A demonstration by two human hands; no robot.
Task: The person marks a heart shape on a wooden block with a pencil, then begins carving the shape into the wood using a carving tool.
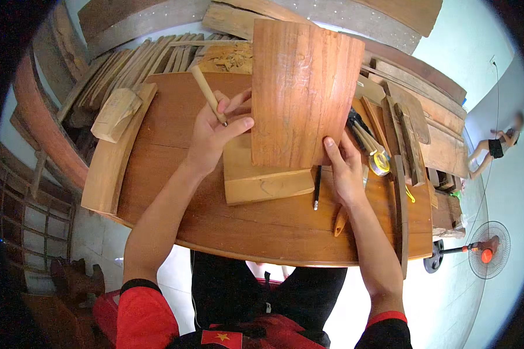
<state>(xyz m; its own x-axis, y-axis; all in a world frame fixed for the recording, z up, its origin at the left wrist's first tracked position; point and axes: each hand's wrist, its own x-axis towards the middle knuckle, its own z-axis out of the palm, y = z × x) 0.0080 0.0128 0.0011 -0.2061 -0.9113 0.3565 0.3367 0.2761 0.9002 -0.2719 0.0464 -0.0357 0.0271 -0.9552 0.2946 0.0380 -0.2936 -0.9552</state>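
Observation:
I hold a reddish wooden board (301,87) raised over the table, my right hand (344,174) gripping its lower right edge, thumb on the face. My left hand (214,138) grips a pale wooden stick (204,86) with a small dark tip, and its fingers reach the board's left edge; whether they touch it is hard to tell. A thicker wooden block (268,189) lies beneath the board, partly hidden. A black pencil (317,192) lies to its right, near a brush with an orange handle (341,221).
The table (157,215) also holds timber pieces (108,168) at left, strips (400,209), tape (379,163) and tools at right. Planks (145,55) are stacked beyond. A person (498,145) is at far right, near a standing fan (488,250).

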